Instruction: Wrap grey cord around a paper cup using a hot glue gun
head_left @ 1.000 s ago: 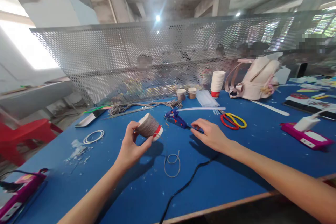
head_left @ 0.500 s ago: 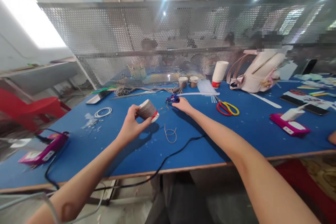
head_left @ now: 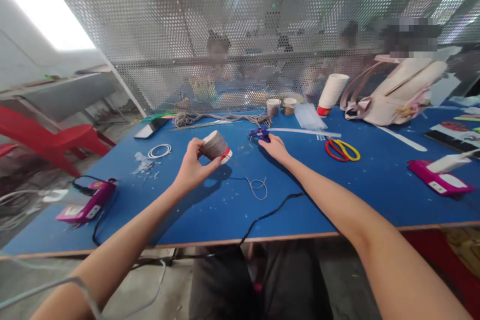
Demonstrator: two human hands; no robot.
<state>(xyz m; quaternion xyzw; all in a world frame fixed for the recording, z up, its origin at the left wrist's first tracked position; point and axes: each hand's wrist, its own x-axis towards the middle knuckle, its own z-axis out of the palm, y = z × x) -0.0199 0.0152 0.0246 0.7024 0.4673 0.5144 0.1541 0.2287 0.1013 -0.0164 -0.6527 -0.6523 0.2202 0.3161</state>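
Note:
My left hand (head_left: pixel 193 167) is closed round a paper cup (head_left: pixel 216 145) wrapped in grey cord, held on its side above the blue table (head_left: pixel 195 210); the cup's red-and-white rim points right. A thin grey cord runs from the cup down to a loose loop (head_left: pixel 258 187) on the table. My right hand (head_left: pixel 275 147) reaches forward and lies on the handle of a blue glue gun (head_left: pixel 259 133), fingers curled over it. The gun's black cable (head_left: pixel 270 215) trails back over the table's near edge.
Red-and-yellow scissors (head_left: pixel 342 150) lie right of the gun. A stack of paper cups (head_left: pixel 332 94), two small cups (head_left: pixel 281 106), a pale bag (head_left: pixel 397 92) and a heap of grey cord (head_left: pixel 221 119) stand at the back. Pink power strips (head_left: pixel 88 205) (head_left: pixel 438 180) sit on both sides. People sit behind the mesh screen (head_left: pixel 243 50).
My right hand has moved forward from the table onto the glue gun. The view has pulled back and tilted down, showing the table's near edge and my legs. The cup stays in my left hand.

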